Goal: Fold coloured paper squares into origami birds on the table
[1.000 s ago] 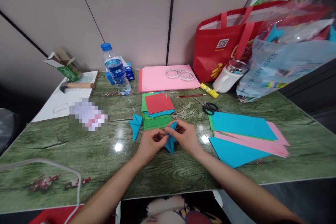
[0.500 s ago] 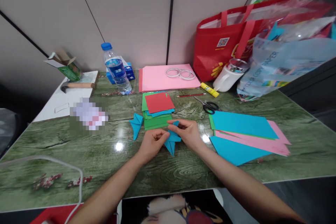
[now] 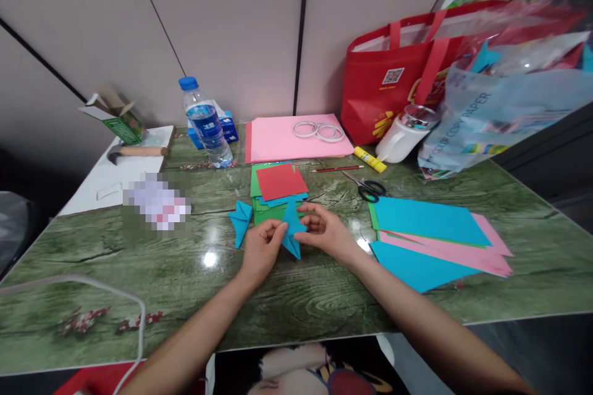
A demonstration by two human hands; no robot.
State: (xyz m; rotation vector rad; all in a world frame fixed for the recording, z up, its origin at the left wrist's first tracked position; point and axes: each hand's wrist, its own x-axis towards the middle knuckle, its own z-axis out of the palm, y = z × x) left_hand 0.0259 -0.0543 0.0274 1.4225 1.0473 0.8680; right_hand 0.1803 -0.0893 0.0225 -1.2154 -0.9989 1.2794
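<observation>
Between my hands is a blue folded paper piece (image 3: 292, 229) with pointed ends, one tip up and one down. My left hand (image 3: 265, 248) pinches its left edge between thumb and fingers. At its right side, my right hand (image 3: 324, 228) has the thumb against the paper and the fingers curled behind. A second blue folded paper shape (image 3: 240, 222) lies on the table to the left of my left hand. Just beyond my hands is a stack of square sheets, with a red sheet (image 3: 281, 181) on top and green sheets (image 3: 266, 215) below.
Blue sheets (image 3: 430, 220) and pink strips lie at right, near black-handled scissors (image 3: 370, 188). A pencil (image 3: 338, 168), glue stick (image 3: 370, 159), white mug (image 3: 401, 139) and red bag (image 3: 375, 83) stand or lie behind. A water bottle (image 3: 206, 123) and hammer (image 3: 139, 150) are at left.
The blue folded paper has moved slightly left and up, and its upper point now shows more fully. My right hand has shifted its hold from the top tip to the right side.
</observation>
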